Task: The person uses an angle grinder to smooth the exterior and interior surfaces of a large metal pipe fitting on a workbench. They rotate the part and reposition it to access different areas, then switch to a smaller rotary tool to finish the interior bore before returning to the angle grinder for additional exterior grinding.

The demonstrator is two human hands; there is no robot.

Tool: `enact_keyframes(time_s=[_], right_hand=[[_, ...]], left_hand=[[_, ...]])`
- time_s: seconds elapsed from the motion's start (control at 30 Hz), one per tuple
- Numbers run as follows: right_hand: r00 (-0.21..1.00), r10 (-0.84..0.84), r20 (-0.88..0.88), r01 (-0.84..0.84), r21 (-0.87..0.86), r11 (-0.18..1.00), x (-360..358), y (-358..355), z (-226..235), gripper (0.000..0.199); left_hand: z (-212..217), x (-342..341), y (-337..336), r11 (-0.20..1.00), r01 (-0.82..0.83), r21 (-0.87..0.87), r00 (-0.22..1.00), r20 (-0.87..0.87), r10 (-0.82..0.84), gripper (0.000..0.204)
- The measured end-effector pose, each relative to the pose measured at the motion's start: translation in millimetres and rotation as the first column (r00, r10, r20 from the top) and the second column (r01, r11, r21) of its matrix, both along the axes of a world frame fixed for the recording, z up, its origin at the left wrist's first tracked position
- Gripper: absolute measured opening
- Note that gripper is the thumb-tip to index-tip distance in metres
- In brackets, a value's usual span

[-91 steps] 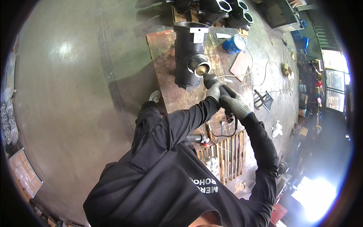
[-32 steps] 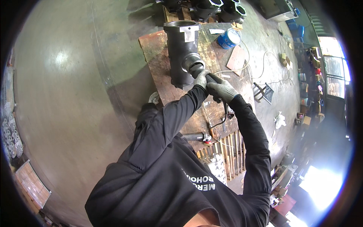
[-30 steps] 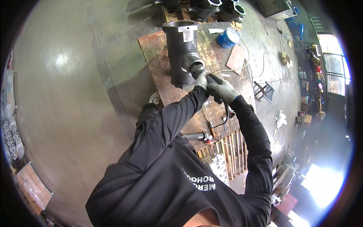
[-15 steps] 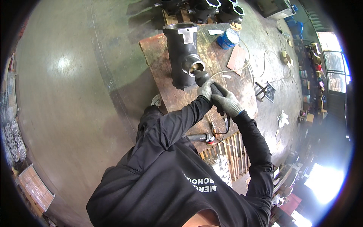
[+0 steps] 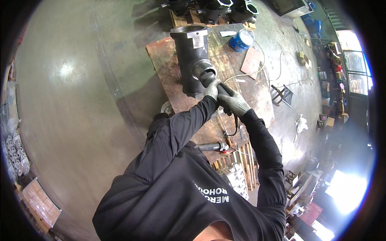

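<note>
Both my hands, in light grey gloves, hold a dark corded power grinder (image 5: 223,93). My left hand (image 5: 212,90) wraps round its front part, close to the head. Behind it, my right hand (image 5: 236,102) grips the body. The tool's nose reaches into the machined round side opening (image 5: 204,69) of a black cast metal cylinder (image 5: 187,50), so its tip is hidden. That casting lies on a worn wooden table (image 5: 161,51); a bare metal flange patch shows at its far end.
A blue can (image 5: 242,40) and a reddish board (image 5: 251,63) are right of the casting. Nearer me lies an angle grinder (image 5: 213,147) above wooden slats. More black castings (image 5: 215,11) stand on a pallet beyond. A pale cable (image 5: 261,72) loops rightward over the table and floor.
Both hands have shifted left and slightly back toward me with the power grinder. Its nose now sits lower and further left in the casting's side opening.
</note>
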State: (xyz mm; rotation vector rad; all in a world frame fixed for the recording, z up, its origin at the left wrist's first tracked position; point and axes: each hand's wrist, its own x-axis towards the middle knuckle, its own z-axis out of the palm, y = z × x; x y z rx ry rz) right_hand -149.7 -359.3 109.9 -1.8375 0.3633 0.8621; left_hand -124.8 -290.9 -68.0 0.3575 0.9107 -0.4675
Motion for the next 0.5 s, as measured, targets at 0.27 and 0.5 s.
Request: enact_keyframes(time_s=[0.27,0.5], right_hand=[[0.998,-0.051,0.035,0.052,-0.025,0.998,-39,-10,25,0.068],[0.997,-0.057,0.043,0.059,-0.041,0.997,-44,-12,36,0.066]], left_hand=[[29,-33,-16,0.998,0.046,-0.043,0.998,0.045,-0.044,0.034],[40,-42,-22,1.000,0.013,0.000,0.997,0.081,-0.013,0.034]])
